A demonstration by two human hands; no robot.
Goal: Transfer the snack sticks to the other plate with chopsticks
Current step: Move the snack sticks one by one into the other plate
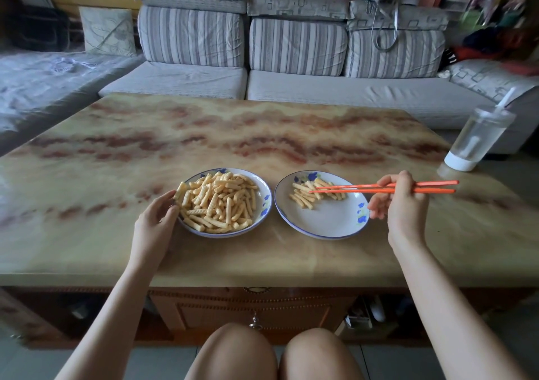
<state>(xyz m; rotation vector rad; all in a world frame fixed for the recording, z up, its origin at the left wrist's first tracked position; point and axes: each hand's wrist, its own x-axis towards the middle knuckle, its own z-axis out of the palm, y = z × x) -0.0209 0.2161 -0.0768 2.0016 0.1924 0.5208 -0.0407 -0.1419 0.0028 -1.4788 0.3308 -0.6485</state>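
Two white plates with blue flowers stand side by side on the marbled table. The left plate (264, 201) is heaped with yellow ridged snack sticks (217, 203). The right plate (329, 225) carries a small pile of snack sticks (302, 197) at its far left part. My right hand (399, 201) grips a pair of orange chopsticks (364, 188) beside the right plate's right rim; their tips hover over the small pile, slightly apart, with no stick between them. My left hand (157, 219) holds the left plate's left rim with curled fingers.
A clear tumbler with a white base and straw (478, 139) stands at the table's right edge. A striped grey sofa (291, 67) runs behind the table (262, 134). My knees (274, 353) sit below the table's front edge, before a drawer (255, 309).
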